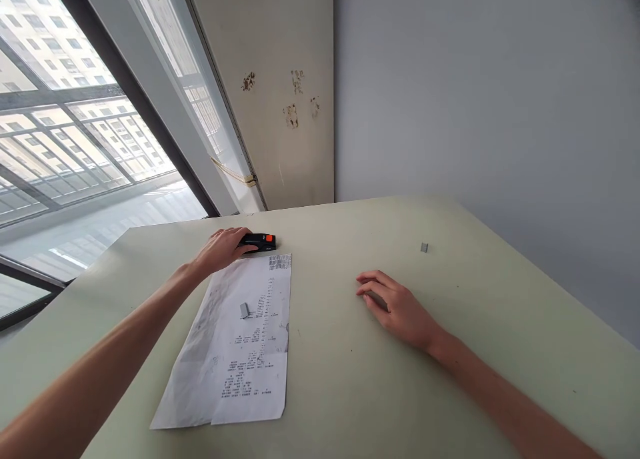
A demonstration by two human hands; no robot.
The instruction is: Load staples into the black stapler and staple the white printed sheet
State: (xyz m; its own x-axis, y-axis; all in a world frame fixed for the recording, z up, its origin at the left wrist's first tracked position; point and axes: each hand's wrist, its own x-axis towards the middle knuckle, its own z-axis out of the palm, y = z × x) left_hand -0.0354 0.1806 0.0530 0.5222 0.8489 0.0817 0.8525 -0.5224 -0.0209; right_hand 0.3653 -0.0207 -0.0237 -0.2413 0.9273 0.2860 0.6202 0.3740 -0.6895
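Left hand (227,247): fingers closed from above over the left end of a black, oblong, stapler-like tool with an orange block on it (263,242), thumb along its near side; this grip probably steadies the tool.
Black tool: just beyond the paper's far edge, orange end pointing right; the fingers hide its other end.
Right hand (400,309): fingers loosely curved, thumb apart, nothing seen in them; it seems to rest idly on the pale green tabletop (330,392).
White printed paper (200,379): flat and creased, between the forearms, likely laid there for easy reach; one sheet or more, I cannot tell.
Small grey oblong block (245,311): on the paper, untouched.
Second small grey block (424,247): on the tabletop beyond the right hand, apart from everything.
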